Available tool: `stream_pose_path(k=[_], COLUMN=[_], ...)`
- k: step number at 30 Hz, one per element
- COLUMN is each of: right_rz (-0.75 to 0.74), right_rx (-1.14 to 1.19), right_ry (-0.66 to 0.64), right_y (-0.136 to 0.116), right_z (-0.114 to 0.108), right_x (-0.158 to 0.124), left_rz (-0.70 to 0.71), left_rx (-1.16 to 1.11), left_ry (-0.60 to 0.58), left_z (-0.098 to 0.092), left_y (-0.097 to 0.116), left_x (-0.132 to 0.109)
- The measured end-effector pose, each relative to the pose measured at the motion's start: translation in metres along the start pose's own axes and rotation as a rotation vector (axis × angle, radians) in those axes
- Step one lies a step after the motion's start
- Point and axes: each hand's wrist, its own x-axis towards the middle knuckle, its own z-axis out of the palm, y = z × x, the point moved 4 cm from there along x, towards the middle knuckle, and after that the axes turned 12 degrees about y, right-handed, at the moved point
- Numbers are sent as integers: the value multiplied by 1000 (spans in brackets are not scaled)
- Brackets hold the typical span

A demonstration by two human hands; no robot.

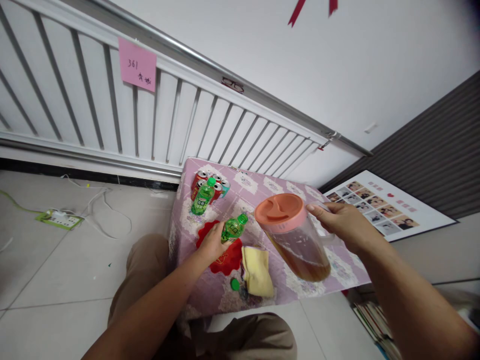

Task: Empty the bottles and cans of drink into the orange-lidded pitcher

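Observation:
My left hand (213, 243) is wrapped round a green plastic bottle (233, 228), uncapped and tilted a little to the right over a red scalloped mat (226, 265). In my right hand (343, 222) is the handle of a clear pitcher (300, 255) with an orange lid (279, 210). Brown liquid lies in the pitcher's lower part, and the pitcher leans with its lid toward the bottle. A green cap (234, 284) rests near the mat, beside a folded yellow cloth (258, 272). Whether the held bottle has liquid in it I cannot tell.
Another green bottle (203, 197), capped, stands by several drink cans (216, 191) at the table's far left. A patterned pink cloth covers the table (292, 295). Behind it runs a white radiator (210, 125). A power strip (60, 219) with cables lies on the floor at left.

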Motion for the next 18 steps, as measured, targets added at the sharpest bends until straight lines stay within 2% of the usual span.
stream_pose_path(k=[18], right_rz=[-3], right_rx=[12], right_ry=[6], right_y=[0], right_z=[0], right_x=[0], left_rz=[-2], left_rx=[-6], left_ry=[-5], left_z=[0], left_y=[0], left_x=[0])
